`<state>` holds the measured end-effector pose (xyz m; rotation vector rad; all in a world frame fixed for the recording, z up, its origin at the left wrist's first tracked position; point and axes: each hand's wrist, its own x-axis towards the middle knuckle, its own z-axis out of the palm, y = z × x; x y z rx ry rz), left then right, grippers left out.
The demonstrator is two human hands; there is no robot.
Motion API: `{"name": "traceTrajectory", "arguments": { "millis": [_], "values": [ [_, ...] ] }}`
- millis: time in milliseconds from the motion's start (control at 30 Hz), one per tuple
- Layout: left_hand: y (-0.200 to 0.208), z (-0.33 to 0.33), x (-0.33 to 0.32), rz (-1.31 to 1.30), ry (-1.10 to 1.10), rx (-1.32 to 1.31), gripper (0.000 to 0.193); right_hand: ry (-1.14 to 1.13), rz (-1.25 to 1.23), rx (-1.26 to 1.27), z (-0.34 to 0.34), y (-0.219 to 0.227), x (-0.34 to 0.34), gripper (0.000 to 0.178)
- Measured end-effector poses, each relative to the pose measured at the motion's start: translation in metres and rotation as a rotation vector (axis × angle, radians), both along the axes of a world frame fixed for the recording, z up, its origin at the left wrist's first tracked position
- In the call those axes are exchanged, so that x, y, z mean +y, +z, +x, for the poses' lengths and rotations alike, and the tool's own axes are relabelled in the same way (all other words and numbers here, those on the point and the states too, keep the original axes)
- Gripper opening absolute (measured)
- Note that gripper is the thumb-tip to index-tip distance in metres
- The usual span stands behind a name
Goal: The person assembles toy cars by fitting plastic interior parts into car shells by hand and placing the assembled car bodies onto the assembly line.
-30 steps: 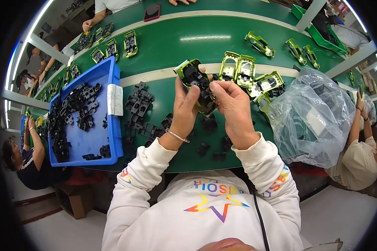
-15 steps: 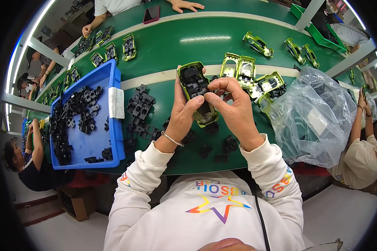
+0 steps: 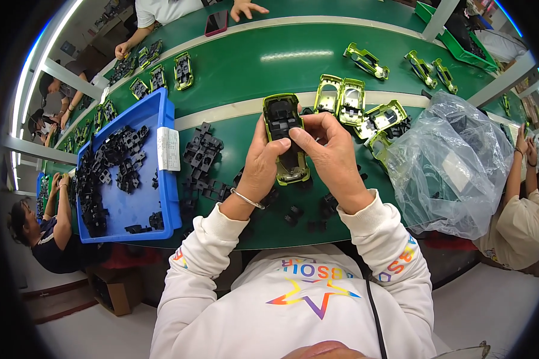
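We see a green toy car shell (image 3: pixel 293 175) held upside up to view just above the near middle of the worktop (image 3: pixel 239 72), its long side running near to far, with a black insert (image 3: pixel 280 112) lying inside it. The left hand (image 3: pixel 262 161) grips the shell along its left side, thumb laid on the insert; the right hand (image 3: pixel 333 152) clasps the right side, its thumb pressing the insert close to the other thumb. We cannot tell how the fingers sit underneath. A silver bracelet (image 3: pixel 247 199) circles the left wrist. Just left of the hands we find loose black parts (image 3: pixel 202 152), and beyond them a blue tray (image 3: pixel 172 200) holding more black pieces (image 3: pixel 111 158), with a white label (image 3: pixel 168 149) on its right wall. To the right and a little farther, two green shells (image 3: pixel 340 99) lie side by side, near a clear plastic bag (image 3: pixel 449 170). Farther left we notice shells with black inserts (image 3: pixel 184 70); at far right, more green shells (image 3: pixel 366 61). On the far side lie a phone (image 3: pixel 217 23) and, just right of it, a co-worker's hand (image 3: pixel 248 9), fingers spread.
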<state>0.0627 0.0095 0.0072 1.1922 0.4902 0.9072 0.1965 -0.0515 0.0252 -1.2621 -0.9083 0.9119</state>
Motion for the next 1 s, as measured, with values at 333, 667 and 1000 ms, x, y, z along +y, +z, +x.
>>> {"name": "traceTrajectory", "arguments": {
  "millis": [333,667,1000],
  "values": [
    [-0.037,0.015,0.177,-0.312,0.143,0.068,0.02,0.032,0.004,-0.468,0.048,-0.007,-0.043,0.016],
    [-0.077,0.052,0.367,-0.178,0.332,0.25,0.033,0.051,0.014,-0.831,0.064,-0.016,-0.075,0.009],
    [-0.074,0.105,0.311,1.268,0.692,0.785,0.059,0.095,0.071,-0.78,0.062,-0.027,-0.057,0.01]
  ]
}}
